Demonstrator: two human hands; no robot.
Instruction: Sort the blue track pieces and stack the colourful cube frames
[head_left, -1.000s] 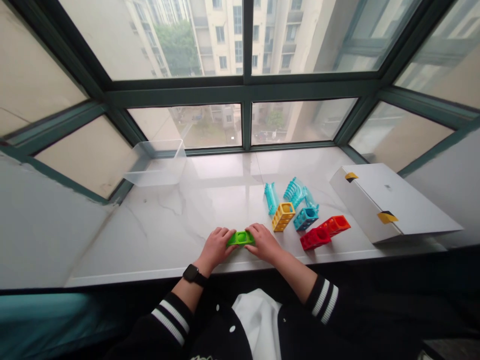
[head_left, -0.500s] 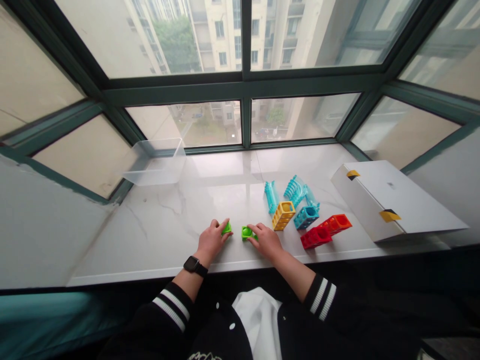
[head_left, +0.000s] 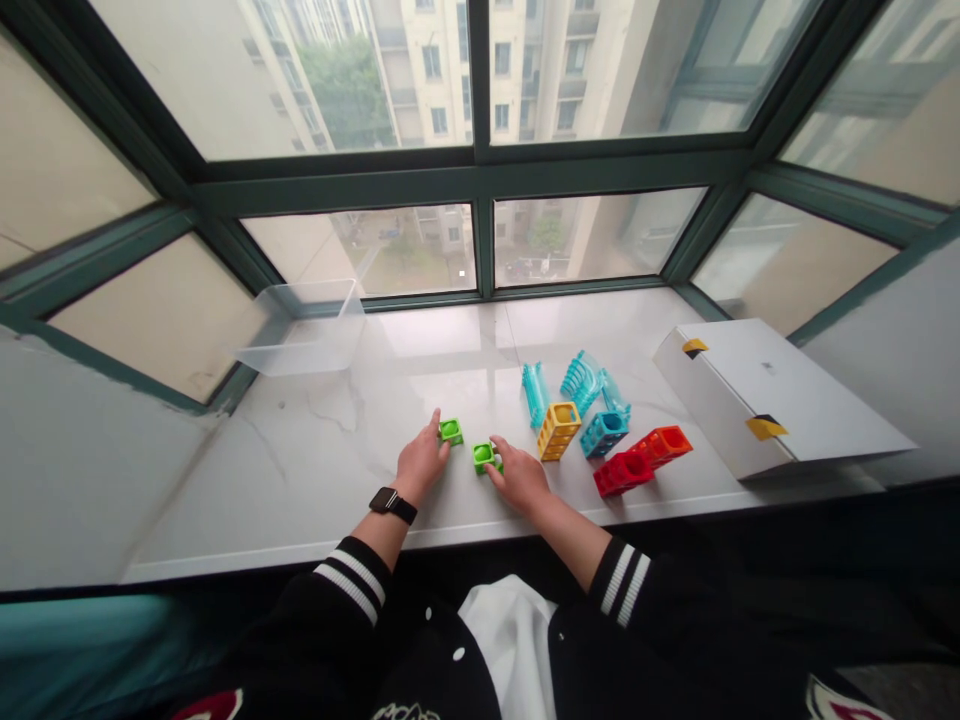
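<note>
Left hand fingers pinching far green cube, right hand gripping near green cube

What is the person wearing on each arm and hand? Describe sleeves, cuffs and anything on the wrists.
The left hand and the right hand are both bare, with no gloves. A black smartwatch on a dark strap sits on the left wrist. Both arms wear black jacket sleeves: the left sleeve and the right sleeve each end in a ribbed black cuff with white stripes.
</note>
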